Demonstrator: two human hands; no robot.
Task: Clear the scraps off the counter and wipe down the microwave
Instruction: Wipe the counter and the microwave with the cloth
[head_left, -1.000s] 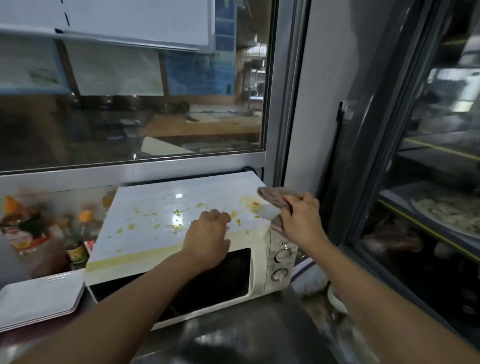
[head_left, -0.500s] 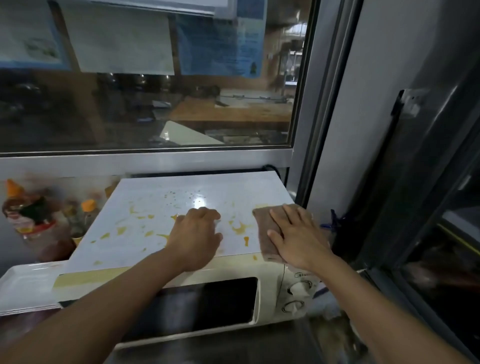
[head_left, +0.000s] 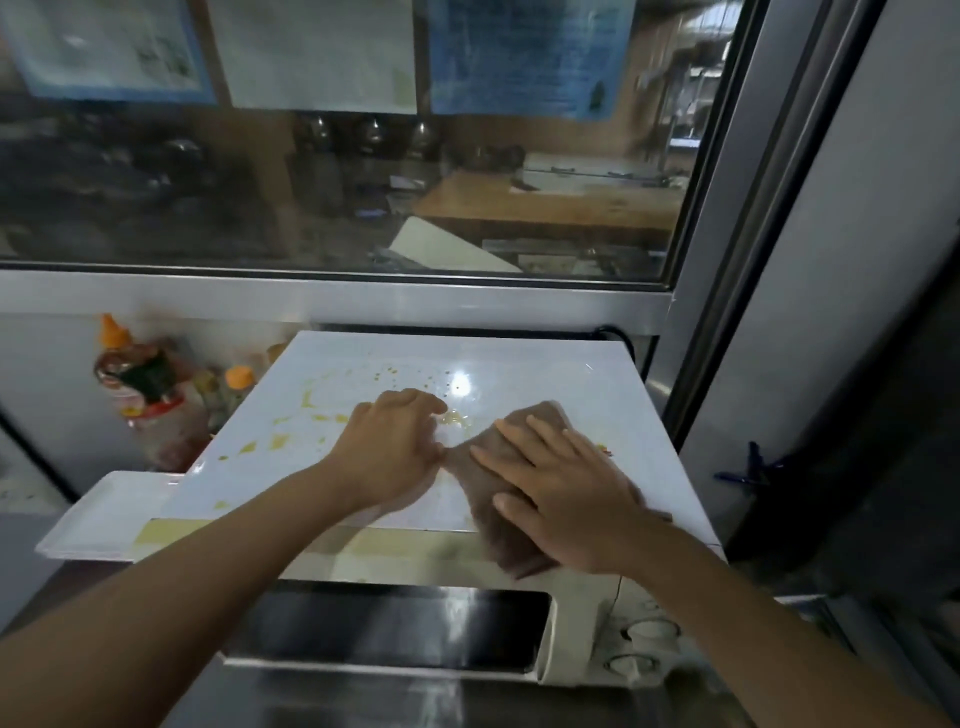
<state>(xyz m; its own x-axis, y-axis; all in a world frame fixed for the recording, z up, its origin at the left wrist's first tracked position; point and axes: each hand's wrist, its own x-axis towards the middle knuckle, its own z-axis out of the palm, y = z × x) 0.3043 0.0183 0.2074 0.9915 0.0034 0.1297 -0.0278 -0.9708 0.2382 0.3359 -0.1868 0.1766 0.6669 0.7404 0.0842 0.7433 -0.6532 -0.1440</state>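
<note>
A white microwave (head_left: 582, 631) stands below the window, its flat top (head_left: 545, 374) spotted with yellow-orange food stains (head_left: 280, 441). A brown cloth (head_left: 480, 470) lies on the right half of the top. My right hand (head_left: 566, 493) presses flat on the cloth with straight, spread fingers. My left hand (head_left: 387, 454) rests on the top just left of the cloth, fingers curled under, holding nothing that I can see. The dark door glass (head_left: 389, 626) and two knobs (head_left: 647, 634) face me.
Sauce bottles with orange caps (head_left: 137, 379) stand left of the microwave against the wall. A stack of white plates (head_left: 98, 519) sits at the microwave's left front corner. A window (head_left: 363, 182) runs behind, a metal frame (head_left: 737, 234) and dark cabinet on the right.
My right hand laid the cloth flat on the microwave top and has slid it leftward toward my left hand. My view has moved closer over the top.
</note>
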